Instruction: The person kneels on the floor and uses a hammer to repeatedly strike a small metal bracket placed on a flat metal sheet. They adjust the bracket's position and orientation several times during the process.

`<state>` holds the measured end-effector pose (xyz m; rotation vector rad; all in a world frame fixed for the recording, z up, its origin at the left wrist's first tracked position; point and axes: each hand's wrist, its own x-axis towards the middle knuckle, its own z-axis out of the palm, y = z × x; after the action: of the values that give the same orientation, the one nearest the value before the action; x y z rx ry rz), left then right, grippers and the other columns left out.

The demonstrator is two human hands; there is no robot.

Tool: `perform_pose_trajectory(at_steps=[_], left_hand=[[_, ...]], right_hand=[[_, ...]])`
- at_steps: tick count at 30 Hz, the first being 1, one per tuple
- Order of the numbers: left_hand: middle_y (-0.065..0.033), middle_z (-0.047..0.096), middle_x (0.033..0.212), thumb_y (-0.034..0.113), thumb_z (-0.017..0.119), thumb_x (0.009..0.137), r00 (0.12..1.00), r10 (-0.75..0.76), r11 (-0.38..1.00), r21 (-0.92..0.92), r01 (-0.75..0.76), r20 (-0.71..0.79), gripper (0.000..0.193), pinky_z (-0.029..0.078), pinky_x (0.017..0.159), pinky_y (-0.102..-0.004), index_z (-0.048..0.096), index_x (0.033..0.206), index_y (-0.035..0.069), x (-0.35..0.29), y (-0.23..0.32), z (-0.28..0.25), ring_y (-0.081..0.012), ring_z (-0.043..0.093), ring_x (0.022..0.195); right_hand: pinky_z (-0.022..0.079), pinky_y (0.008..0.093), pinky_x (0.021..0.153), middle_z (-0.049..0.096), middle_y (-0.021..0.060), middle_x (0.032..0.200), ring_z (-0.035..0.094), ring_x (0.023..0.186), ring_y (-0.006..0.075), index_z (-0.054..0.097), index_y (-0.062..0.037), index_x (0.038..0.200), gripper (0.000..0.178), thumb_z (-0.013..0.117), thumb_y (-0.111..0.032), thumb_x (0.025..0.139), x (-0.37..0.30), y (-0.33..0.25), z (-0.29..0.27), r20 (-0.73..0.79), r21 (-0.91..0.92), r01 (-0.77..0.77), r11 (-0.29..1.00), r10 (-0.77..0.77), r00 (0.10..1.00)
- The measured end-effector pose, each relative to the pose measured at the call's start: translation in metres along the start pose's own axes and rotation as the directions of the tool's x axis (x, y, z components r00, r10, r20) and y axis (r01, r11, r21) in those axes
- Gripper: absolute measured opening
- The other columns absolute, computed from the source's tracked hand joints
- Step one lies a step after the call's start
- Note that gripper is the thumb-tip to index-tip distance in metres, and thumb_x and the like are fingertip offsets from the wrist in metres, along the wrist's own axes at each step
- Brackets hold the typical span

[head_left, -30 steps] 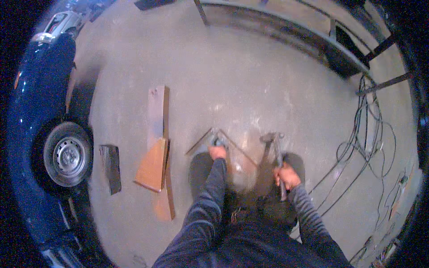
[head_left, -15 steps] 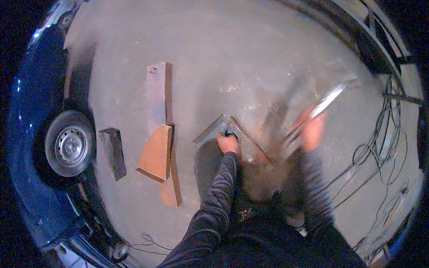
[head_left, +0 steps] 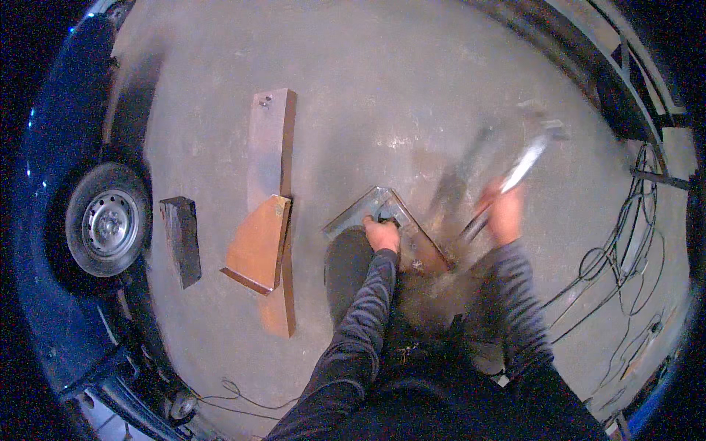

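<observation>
Low in front of me on the concrete floor lies a bent metal piece (head_left: pixel 426 246), roughly triangular with raised edges. Over its middle, my left hand (head_left: pixel 383 234) is closed around a small dark object (head_left: pixel 387 219) whose kind I cannot make out. To the right, my right hand (head_left: pixel 504 219) grips the handle of a hammer (head_left: pixel 526 163), raised up and away from the metal piece. Motion smears the hammer, its head most of all. Its lower handle end points down toward the metal piece's right corner.
Left of me lie a long metal channel (head_left: pixel 268 151), a rust-coloured fan-shaped piece (head_left: pixel 256 246) and a dark metal block (head_left: pixel 182 241). A dark blue car with a steel wheel (head_left: pixel 110 220) stands at far left. Black cables (head_left: pixel 588 266) lie tangled at right.
My view has shifted slightly, moving the floor pieces in the picture. The hammer stays raised in my right hand, still blurred. My left hand keeps its place on the metal piece.
</observation>
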<state>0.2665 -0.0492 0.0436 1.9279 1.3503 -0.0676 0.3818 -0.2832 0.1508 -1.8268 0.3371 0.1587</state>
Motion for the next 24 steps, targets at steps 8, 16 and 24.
perform_pose_trajectory(at_steps=[8, 16, 24], left_hand=[[-0.0354, 0.059, 0.112, 0.009, 0.060, 0.081, 0.989, -0.078, 0.990, -0.103, 0.091, 0.124, 0.051, 0.045, 0.096, -0.0456, 0.043, 0.124, -0.015, 0.017, -0.050, 0.002, -0.0467, 0.058, 0.108], [-0.0367, 0.058, 0.113, 0.007, 0.059, 0.081, 0.988, -0.060, 0.996, -0.055, 0.069, 0.144, 0.052, 0.044, 0.096, -0.0455, 0.041, 0.124, -0.016, 0.010, -0.017, -0.003, -0.0476, 0.057, 0.109], [-0.0355, 0.059, 0.113, 0.007, 0.056, 0.083, 0.987, 0.155, 0.988, 0.013, -0.155, 0.043, 0.050, 0.045, 0.095, -0.0453, 0.043, 0.125, -0.015, 0.012, -0.018, -0.016, -0.0463, 0.058, 0.109]], right_hand=[[0.047, 0.0317, 0.044, 0.053, 0.0026, 0.065, 0.052, 0.049, 0.0137, 0.054, -0.0065, 0.091, 0.019, 0.054, -0.025, 0.094, 0.014, -0.032, -0.062, 0.335, -0.106, -0.469, 0.877, 0.476, 0.813], [0.043, 0.0303, 0.044, 0.057, 0.0040, 0.067, 0.056, 0.053, 0.0141, 0.052, -0.0054, 0.091, 0.016, 0.057, -0.020, 0.089, -0.039, 0.024, 0.035, 0.127, -0.205, -0.313, 0.927, 0.342, 0.931], [0.045, 0.0336, 0.046, 0.053, 0.0017, 0.060, 0.051, 0.047, 0.0166, 0.053, -0.0074, 0.078, 0.021, 0.054, -0.022, 0.093, 0.027, -0.055, -0.085, 0.224, -0.066, -0.399, 0.914, 0.403, 0.887]])
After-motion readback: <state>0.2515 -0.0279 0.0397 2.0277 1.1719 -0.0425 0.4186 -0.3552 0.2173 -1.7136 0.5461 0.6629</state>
